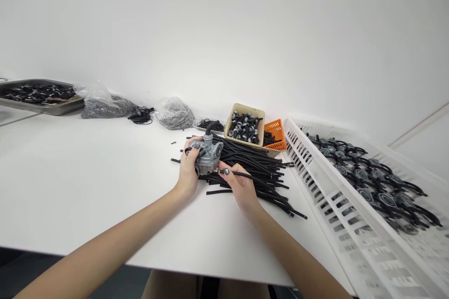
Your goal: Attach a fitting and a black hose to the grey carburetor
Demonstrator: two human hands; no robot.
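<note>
Carburetor [207,156] over hose pile [259,168], perhaps touching, beige bin [229,124] behind

Both forearms extended forward; left hand [188,168] fingers curled closed, right hand [242,187] fingers pinched, palm down.

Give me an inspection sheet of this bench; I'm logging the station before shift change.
Surface: white table, mostly bare on its left side.
Job's things: grey carburetor; black hose with a clamp at its tip; pile of black hoses.
Clutter: beige bin of clamps, orange basket, two plastic bags, metal tray, white crate of finished carburetors.
Grippers: left hand holds the carburetor; right hand holds the hose.
Cables: nothing seen.
Surroundings: white wall.
</note>
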